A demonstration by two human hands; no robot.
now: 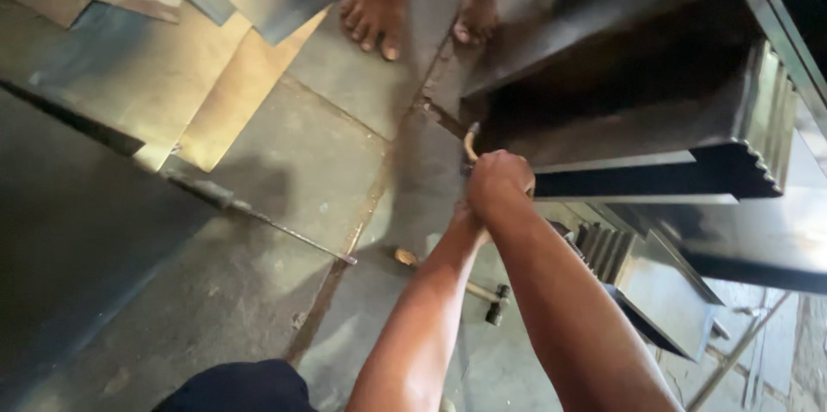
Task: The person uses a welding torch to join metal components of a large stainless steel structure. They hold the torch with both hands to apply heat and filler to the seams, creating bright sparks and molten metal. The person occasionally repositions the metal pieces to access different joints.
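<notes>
My right hand point(500, 181) is closed in a fist against the lower edge of a dark sheet-metal cabinet point(637, 76) lying on the floor. A curved tan handle point(469, 143) sticks out just above the fist, and the hand seems to grip it. My left hand point(466, 219) reaches to the same spot from below. It is mostly hidden under the right hand, so its grip does not show. Both forearms stretch forward from the bottom of the view.
A hammer point(493, 300) lies on the concrete floor between my arms. Another person's bare feet point(376, 9) stand at the top. Flat metal sheets point(129, 76) lie at the left, a thin rod point(284, 229) beside them. Ribbed metal panels point(655, 291) lie at the right.
</notes>
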